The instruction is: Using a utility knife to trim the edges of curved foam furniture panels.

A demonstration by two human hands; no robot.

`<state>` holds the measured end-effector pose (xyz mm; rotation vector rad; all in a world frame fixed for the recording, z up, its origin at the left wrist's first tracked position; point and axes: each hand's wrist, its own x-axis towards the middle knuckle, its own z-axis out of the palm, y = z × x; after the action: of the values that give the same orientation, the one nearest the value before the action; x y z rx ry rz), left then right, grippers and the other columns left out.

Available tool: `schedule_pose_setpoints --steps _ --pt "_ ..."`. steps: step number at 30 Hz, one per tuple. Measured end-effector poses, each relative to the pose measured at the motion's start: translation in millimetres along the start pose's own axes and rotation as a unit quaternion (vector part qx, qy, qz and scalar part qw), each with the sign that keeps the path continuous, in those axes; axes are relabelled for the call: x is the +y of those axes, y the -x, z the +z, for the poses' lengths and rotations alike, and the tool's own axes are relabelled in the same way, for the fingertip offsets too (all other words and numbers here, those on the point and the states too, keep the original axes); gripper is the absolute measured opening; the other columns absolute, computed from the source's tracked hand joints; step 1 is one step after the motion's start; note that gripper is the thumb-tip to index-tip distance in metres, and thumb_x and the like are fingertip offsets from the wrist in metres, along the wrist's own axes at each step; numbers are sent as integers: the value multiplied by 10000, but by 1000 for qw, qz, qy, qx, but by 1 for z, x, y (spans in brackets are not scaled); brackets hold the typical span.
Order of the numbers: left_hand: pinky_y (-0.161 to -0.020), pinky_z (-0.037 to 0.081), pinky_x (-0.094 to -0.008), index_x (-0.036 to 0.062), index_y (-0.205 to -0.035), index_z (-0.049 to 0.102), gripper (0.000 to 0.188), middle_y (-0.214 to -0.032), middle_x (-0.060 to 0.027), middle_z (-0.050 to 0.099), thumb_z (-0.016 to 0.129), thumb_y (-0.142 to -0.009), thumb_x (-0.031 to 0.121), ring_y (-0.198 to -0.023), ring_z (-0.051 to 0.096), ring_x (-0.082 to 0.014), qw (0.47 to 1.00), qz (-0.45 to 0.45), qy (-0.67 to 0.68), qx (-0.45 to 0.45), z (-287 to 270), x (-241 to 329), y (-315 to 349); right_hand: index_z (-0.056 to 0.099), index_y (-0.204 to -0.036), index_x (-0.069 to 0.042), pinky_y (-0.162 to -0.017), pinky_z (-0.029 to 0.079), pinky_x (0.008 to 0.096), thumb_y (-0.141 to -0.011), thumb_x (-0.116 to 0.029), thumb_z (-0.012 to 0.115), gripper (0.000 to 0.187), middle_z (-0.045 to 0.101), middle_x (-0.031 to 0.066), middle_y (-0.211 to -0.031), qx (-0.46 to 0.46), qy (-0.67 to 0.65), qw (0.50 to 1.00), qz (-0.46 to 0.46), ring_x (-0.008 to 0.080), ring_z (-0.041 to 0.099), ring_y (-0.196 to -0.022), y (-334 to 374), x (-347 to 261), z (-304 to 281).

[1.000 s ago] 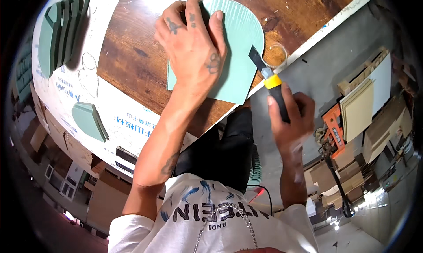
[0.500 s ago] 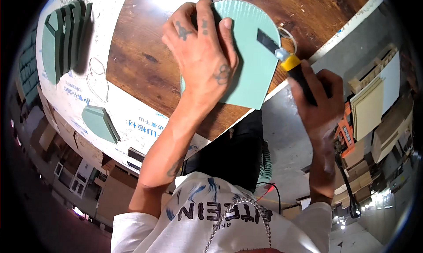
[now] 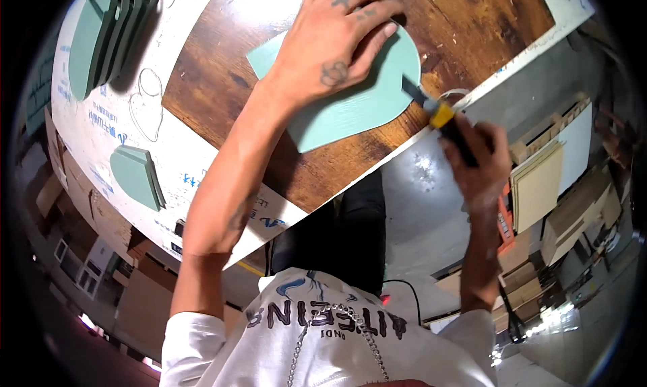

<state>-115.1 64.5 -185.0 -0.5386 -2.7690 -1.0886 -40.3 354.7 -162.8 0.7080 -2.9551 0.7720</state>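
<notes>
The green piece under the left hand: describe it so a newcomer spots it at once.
On the white table is a brown wood-grain board. The broad green piece lies there beneath the left hand, its rounded end by the knife in the right hand. Unlike the other green pieces at the table's left, it alone lies on the board.

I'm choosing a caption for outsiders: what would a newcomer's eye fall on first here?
Probably the pale green panel on the brown board, under the spread left hand. Next, the yellow-collared knife in the right hand, its blade at the panel's rounded end. At upper left, thick green pieces cluster on the white surface.
</notes>
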Motion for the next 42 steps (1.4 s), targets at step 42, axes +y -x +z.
schedule_pose_setpoints --steps 42 --pt "-1082 330 -608 50 -1208 684 387 -1172 -239 582 637 -919 303 -1198 519 -373 945 -129 -228 193 -7 13 20 725 -1219 -188 -613 529 328 -705 -250 909 550 559 72 -904 -90 -31 995 -36 211 603 -726 -33 6 -19"
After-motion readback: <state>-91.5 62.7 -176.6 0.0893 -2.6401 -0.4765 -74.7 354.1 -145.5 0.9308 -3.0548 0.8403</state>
